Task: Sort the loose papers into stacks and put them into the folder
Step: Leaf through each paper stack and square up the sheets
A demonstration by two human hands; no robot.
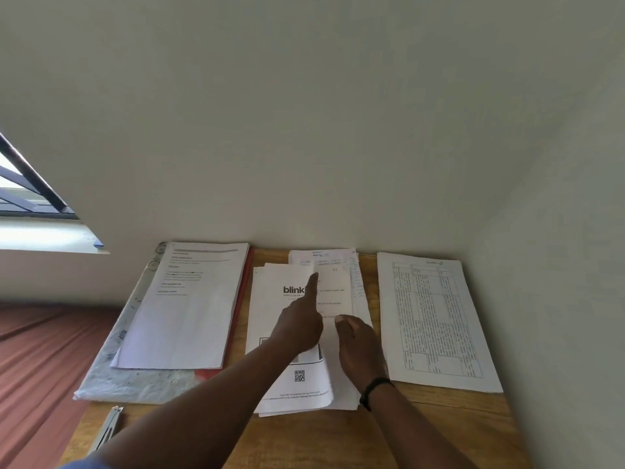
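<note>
Three groups of papers lie on the wooden table (pixel 338 441). At the left, a printed stack (pixel 189 319) rests on a red folder (pixel 240 309). The middle pile (pixel 280 377) has a sheet headed "blink" on top. A sheet with a printed table (pixel 433 319) lies at the right. My left hand (pixel 301 326) is over the middle pile, its index finger straight and pressing along the edge of a raised sheet (pixel 333 289). My right hand (pixel 360 350) holds that sheet from the right, thumb on top; its fingers are hidden.
A pale plastic sleeve (pixel 135 384) lies under the red folder and left stack. A metal clip-like object (pixel 110 426) sits at the table's front left. The wall stands right behind the table, and a window (pixel 30 198) is at the left. Brown fabric (pixel 40 350) lies beside the table.
</note>
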